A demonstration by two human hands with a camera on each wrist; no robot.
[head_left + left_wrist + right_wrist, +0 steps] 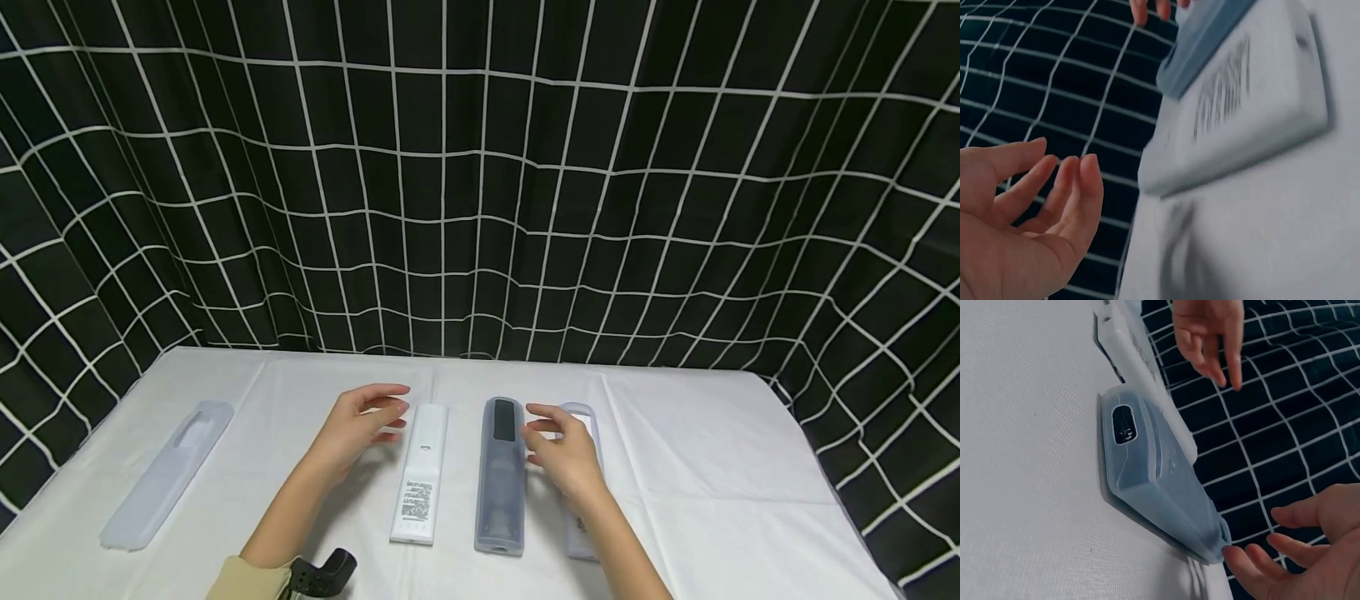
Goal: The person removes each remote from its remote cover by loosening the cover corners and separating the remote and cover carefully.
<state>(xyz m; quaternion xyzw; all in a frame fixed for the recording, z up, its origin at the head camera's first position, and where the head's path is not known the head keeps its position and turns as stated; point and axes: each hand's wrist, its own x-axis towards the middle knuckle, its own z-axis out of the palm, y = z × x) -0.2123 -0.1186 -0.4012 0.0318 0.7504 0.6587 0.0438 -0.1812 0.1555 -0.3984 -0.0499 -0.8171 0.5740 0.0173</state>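
head view bright | wrist views dim, left blurred | cloth (720, 450) softly shadowed

1. The person's left hand (367, 423) and right hand (564, 454) are both bare.
2. A plain beige sleeve (243, 579) ends partway along the left forearm (291, 507).
3. At the sleeve's edge sits 1 black band (302, 576).
4. From it juts 1 stubby, rounded black module (336, 572).
5. The right forearm (618, 533) is bare down to the head view's lower edge.

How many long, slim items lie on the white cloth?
4, left to right: a pale cover, a white remote by the left hand, a grey-blue case, a paler case partly hidden by the right hand.
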